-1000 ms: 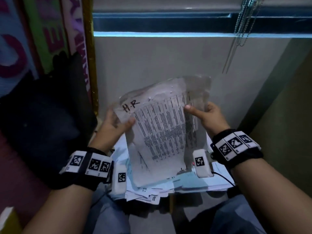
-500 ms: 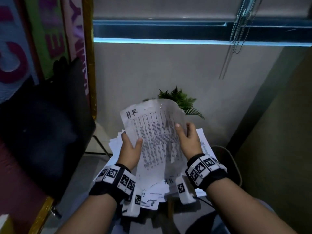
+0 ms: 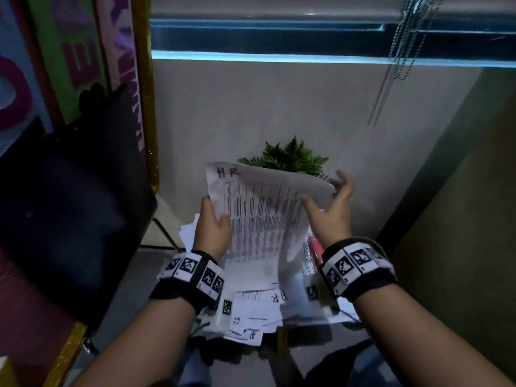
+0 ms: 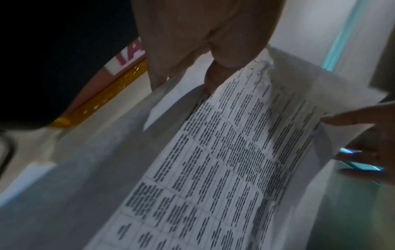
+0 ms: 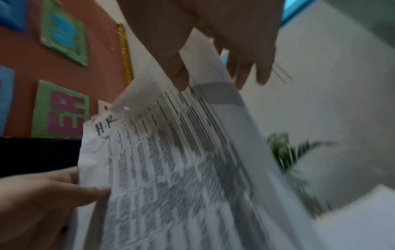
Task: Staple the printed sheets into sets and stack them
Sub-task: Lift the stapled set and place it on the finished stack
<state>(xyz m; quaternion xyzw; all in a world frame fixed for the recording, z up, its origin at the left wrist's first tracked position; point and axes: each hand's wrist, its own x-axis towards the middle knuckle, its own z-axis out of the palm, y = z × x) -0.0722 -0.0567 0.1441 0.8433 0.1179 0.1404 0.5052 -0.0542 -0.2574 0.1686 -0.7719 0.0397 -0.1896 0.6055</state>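
A set of printed sheets (image 3: 259, 216) marked "HR" in its top left corner is held up over a messy pile of loose sheets (image 3: 251, 311). My left hand (image 3: 213, 227) grips the set's left edge, thumb on the front, also seen in the left wrist view (image 4: 203, 42). My right hand (image 3: 329, 210) is at the upper right edge with spread fingers. Its thumb touches the front and the fingers stand loose behind the paper (image 5: 171, 169). A pink object (image 3: 314, 248), perhaps the stapler, peeks out below the set's right side.
The pile lies on a small stand close to a white wall. A green plant (image 3: 290, 157) sits behind the sheets. A big black shape (image 3: 69, 205) fills the left, with colourful wall letters (image 3: 81, 51) above. A blind chain (image 3: 402, 37) hangs top right.
The HR set has come down from in front of my face toward the pile. My right hand slid to the upper right edge and its fingers spread out; the left keeps its grip.
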